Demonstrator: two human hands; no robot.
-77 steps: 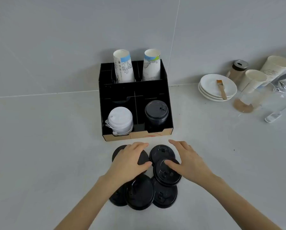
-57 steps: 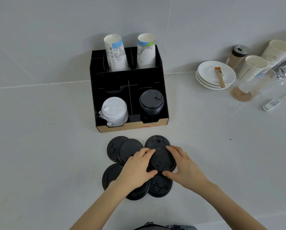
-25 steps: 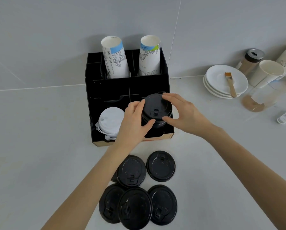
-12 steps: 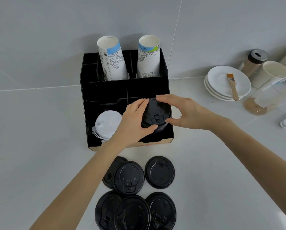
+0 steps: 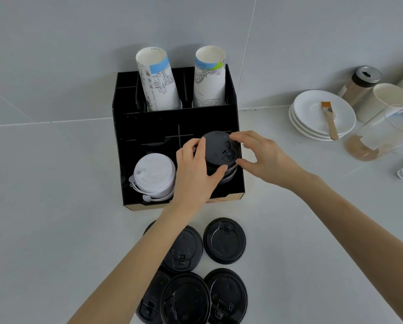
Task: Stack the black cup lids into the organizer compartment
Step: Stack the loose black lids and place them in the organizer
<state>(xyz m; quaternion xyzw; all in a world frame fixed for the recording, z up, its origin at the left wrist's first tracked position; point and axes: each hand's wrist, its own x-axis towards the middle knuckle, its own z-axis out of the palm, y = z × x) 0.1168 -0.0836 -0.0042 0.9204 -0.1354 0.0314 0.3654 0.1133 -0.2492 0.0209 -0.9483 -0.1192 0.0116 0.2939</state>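
Observation:
A black organizer (image 5: 172, 122) stands against the wall. In its front right compartment sits a stack of black cup lids. A black lid (image 5: 219, 148) lies on top of that stack, and both hands grip its rim: my left hand (image 5: 195, 174) from the left and front, my right hand (image 5: 261, 157) from the right. Several loose black lids (image 5: 223, 240) lie flat on the counter in front of the organizer, some overlapping, partly hidden under my left forearm.
White lids (image 5: 153, 174) fill the front left compartment. Two paper cup stacks (image 5: 158, 83) stand in the back compartments. To the right are stacked white plates (image 5: 322, 118) with a brush, a shaker jar (image 5: 361, 83), paper cups and a glass jug (image 5: 382, 134).
Both hands carried a black lid from the pile on the counter up to the stack in the front right compartment and still hold it there. The camera has moved closer.

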